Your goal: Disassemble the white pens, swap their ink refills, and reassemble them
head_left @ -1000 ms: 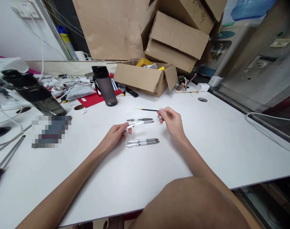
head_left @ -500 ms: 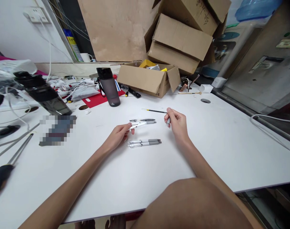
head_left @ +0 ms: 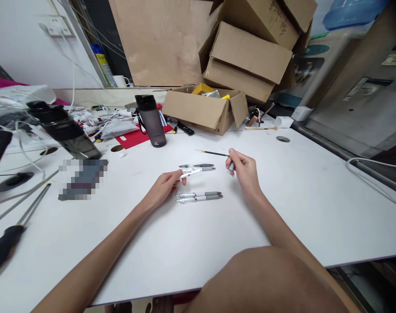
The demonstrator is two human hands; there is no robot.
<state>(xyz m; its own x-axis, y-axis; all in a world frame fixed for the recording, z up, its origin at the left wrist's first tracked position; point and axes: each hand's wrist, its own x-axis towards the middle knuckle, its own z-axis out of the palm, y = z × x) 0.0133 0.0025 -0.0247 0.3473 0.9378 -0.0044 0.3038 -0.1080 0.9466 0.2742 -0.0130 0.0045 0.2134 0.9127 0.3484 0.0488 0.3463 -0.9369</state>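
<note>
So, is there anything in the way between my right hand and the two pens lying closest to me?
Nothing visible: only bare tabletop shows between your right hand, which holds the thin black refill, and the near pair of pens. The white barrel in your left hand is beyond that pair, off the path.
</note>
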